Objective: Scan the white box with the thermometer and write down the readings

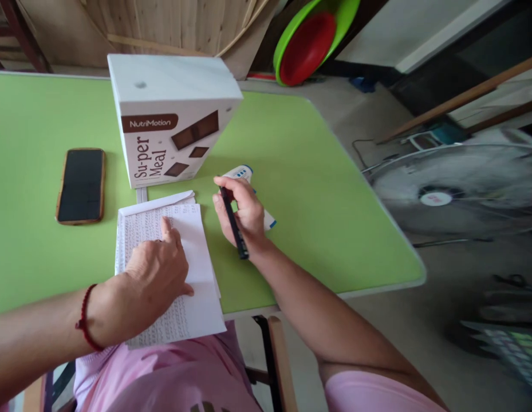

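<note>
A stack of white paper (208, 269), written over in small rows of handwriting, lies at the front edge of the table with its top folded over. On it rests my left hand (158, 269); the index finger is stretched toward the upper lines, the thumb points sideways, and the other fingers are curled under. To the right of the paper, my right hand (246, 214) holds a black pen (234, 223) slantwise above the green table. Partly covered by that hand, a white item with blue marks (242, 171) lies on the tabletop.
A white NutriMotion box (171, 137) stands upright behind the paper. A smartphone (81, 186) in a brown case lies to the left on the green table (334, 229). Beyond the table's right edge is a large fan (437, 197). Green and red basins (308, 48) lean at the back.
</note>
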{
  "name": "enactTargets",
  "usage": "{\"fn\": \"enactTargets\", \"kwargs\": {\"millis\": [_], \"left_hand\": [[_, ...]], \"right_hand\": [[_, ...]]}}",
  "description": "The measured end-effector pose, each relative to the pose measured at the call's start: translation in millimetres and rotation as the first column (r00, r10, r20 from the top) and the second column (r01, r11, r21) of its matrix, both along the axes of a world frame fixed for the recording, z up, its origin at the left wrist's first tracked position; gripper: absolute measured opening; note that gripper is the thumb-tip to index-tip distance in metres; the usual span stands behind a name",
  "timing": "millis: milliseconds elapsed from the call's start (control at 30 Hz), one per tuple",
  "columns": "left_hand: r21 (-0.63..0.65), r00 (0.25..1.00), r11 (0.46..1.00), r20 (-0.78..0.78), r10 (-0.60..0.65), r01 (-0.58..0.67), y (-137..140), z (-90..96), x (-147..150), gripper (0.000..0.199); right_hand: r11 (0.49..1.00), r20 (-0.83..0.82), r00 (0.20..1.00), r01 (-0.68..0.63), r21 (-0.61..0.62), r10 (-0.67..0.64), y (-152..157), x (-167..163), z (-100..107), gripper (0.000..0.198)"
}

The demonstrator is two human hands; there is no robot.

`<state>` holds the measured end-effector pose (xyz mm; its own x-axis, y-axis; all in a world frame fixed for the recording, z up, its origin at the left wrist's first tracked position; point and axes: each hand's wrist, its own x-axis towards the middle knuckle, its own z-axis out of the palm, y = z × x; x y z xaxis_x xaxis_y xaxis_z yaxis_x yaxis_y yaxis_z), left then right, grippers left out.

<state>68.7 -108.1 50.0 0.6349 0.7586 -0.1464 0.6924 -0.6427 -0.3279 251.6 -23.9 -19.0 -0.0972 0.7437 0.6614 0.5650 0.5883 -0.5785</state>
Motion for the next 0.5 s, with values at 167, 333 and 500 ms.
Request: {"fn": "enactTargets", "kwargs": {"millis": [167,333,500], "left_hand": [[0.106,0.997,0.994,0.075,-0.012,0.004,0.2,-19.6,1.5,0.08],[-0.018,0.993,1.0,0.115,0.024,-0.022,15.0,-10.3,-1.2,0.07],[-0.243,0.994,0.964,-0.04,0.099,-0.106,39.4,33.7,-23.7,0.03]], "right_hand": [[0.997,0.207,0.978,-0.006,0.074,-0.01,-1.3,5.8,10.0,0.017],[0.979,0.404,0.907,0.039,0.2,-0.119,-5.4,15.5,23.3,0.014],[0.988,0.495,0.861,0.045,0.151,-0.115,-5.0,21.8,24.4,0.011]]}}
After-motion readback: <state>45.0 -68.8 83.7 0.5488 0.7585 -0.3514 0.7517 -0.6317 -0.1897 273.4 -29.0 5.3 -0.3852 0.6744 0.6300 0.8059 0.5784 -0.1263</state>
